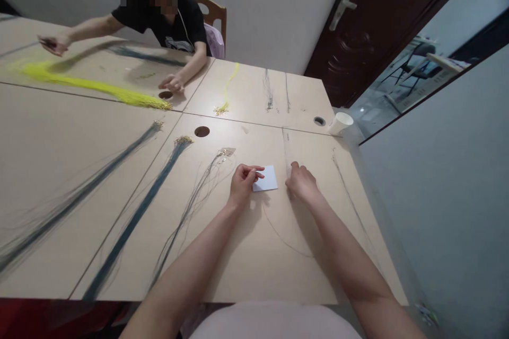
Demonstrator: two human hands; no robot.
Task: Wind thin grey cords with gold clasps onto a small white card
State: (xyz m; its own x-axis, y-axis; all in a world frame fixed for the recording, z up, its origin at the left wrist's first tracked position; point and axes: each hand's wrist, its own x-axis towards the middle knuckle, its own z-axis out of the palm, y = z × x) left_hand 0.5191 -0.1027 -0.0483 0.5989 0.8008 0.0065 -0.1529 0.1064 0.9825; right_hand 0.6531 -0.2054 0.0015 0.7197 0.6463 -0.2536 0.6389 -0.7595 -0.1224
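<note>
My left hand (242, 183) is closed in a pinch at the left edge of a small white card (268, 179) on the table; what sits between its fingertips is too small to make out. A thin cord (284, 241) curves across the tabletop below this hand toward my right forearm. My right hand (302, 181) rests to the right of the card, fingers curled down against the table. It is beside the near end of a clear ruler-like strip (284, 143), and its fingertips are partly hidden.
Bundles of dark cords (137, 217) with gold-coloured ends lie on my left, with a looser bunch (191, 201) nearer. A single cord (353, 198) lies right. Across the table (246, 275), a person handles yellow cords (91, 86). A white cup (341, 123) stands at the far right edge.
</note>
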